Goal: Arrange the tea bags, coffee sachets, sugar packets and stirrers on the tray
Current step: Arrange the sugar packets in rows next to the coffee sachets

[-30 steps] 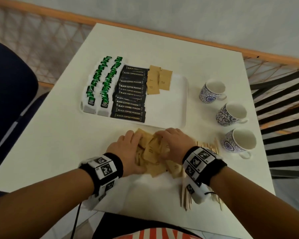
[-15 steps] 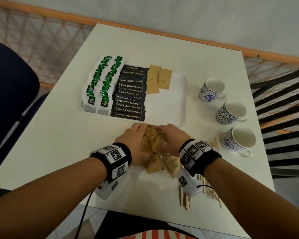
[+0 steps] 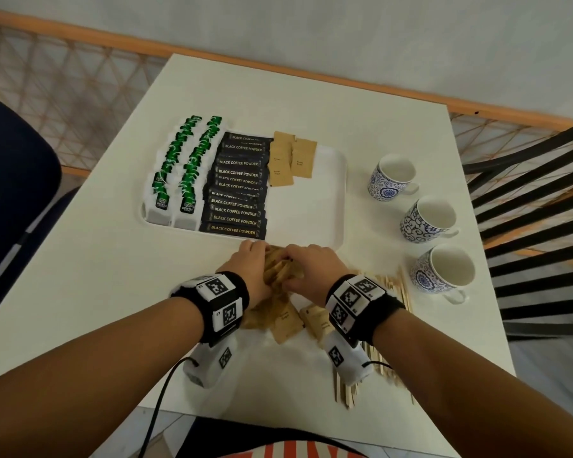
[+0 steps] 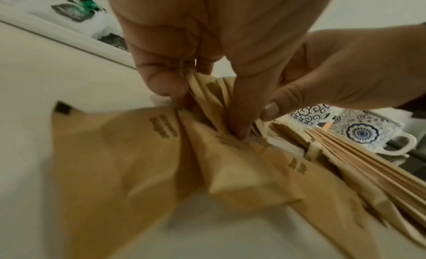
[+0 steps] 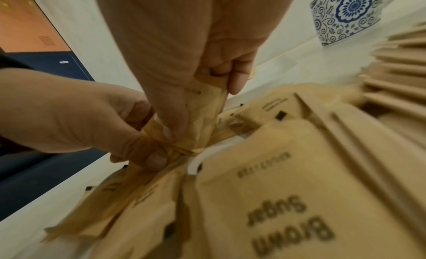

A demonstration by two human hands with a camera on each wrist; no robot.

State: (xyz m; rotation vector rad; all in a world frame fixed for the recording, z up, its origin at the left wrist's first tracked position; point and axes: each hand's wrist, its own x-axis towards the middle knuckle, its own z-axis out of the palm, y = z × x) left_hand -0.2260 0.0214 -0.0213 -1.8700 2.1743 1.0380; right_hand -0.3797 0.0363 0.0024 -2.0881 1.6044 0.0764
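A white tray holds two rows of green tea bags, a column of black coffee sachets and a few brown sugar packets at its far middle. In front of the tray lies a loose pile of brown sugar packets. My left hand and right hand press together over the pile, each pinching a bunch of packets between thumb and fingers. Wooden stirrers lie to the right, partly under my right wrist.
Three blue-patterned cups stand in a line right of the tray. A black slatted chair is at the table's right edge, a dark blue chair at the left. The tray's right half is bare.
Both hands have moved forward toward the tray's near edge and closed together, gathering sugar packets from the pile into a bunch.
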